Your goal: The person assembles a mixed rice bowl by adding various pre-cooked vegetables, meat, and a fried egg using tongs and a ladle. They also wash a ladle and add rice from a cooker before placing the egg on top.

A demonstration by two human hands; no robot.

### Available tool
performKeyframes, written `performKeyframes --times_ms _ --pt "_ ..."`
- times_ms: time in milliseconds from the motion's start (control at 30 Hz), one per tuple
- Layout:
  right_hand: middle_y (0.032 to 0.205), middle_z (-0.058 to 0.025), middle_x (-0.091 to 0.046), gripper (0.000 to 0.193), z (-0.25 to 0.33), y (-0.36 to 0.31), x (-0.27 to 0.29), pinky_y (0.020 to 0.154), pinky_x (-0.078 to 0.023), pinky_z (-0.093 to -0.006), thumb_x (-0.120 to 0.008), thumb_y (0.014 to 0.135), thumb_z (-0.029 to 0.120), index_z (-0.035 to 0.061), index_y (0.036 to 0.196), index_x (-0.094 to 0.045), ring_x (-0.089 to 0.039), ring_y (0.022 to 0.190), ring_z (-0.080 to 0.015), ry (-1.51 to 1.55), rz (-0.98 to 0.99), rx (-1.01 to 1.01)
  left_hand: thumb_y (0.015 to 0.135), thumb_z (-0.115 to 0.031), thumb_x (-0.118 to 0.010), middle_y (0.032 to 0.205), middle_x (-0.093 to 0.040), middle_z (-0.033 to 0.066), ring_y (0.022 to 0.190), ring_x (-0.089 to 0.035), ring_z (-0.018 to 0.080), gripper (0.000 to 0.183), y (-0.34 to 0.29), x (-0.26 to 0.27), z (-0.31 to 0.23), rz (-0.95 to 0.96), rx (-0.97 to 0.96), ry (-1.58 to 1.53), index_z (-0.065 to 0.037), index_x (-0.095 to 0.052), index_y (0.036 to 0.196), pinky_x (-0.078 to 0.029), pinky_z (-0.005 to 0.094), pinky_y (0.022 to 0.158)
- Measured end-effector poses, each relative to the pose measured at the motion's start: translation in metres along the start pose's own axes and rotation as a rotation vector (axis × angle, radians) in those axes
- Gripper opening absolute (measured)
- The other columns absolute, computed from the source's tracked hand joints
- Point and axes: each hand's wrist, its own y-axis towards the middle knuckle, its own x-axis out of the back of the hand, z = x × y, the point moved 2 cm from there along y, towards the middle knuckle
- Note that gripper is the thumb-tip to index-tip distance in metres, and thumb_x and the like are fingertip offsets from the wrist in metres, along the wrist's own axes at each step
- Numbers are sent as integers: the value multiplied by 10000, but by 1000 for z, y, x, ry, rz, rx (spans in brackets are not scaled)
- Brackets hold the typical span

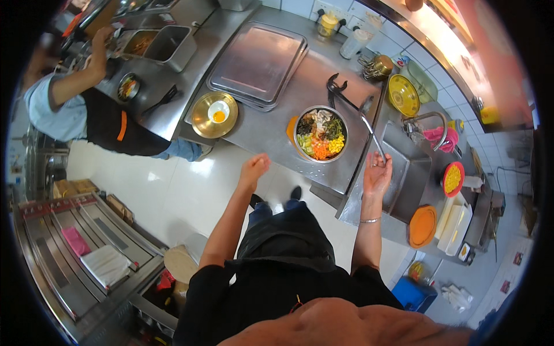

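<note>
My right hand, palm up at the sink's left edge, has its fingers round the end of a long metal handle. This handle slants up and left over the counter toward a black claw-like clamp; whether the two are one tool I cannot tell. My left hand hovers over the floor before the counter, its fingers curled with nothing visible in them. Between my hands, a metal bowl of sorted toppings stands on the counter. To its left, a small white bowl with an egg yolk sits on a gold plate.
Stacked metal trays lie at the counter's back left. A sink with a tap is at right, beside a red bowl of corn and an orange lid. A co-worker stands at the left counter.
</note>
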Motion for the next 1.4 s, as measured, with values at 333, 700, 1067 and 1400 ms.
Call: performKeyframes --times_ms 333,700,1067,1400 --pt "943 42 -588 164 -99 64 96 979 -219 -550 -430 919 309 189 922 -543 -479 1132 -141 180 -315 -123 771 -89 -630 751 -660 67 606 -600 118 238 167 -43 -11 -87 -111 502 15 -650 984 -484 238 557" --pt "1024 -62 -594 198 -105 89 99 1023 -266 -497 -410 935 278 135 940 -547 -469 1150 -201 223 -184 -204 759 25 -623 819 -642 63 683 -593 126 228 147 -50 -16 52 64 395 27 -631 986 -489 236 589" --pt "920 -59 -620 194 -125 90 61 999 -330 -484 -448 926 277 116 962 -550 -526 1069 -206 248 -178 -258 785 43 -590 865 -630 98 717 -610 165 229 130 -23 -32 -152 192 311 35 -591 1013 -524 267 631" --pt "837 -75 -598 245 -131 146 -239 729 -453 -254 -471 928 225 27 1063 -521 -568 769 -136 -527 421 -69 810 85 -466 999 -621 95 927 -588 175 316 123 12 -20 -115 42 241 14 -559 1103 -482 284 784"
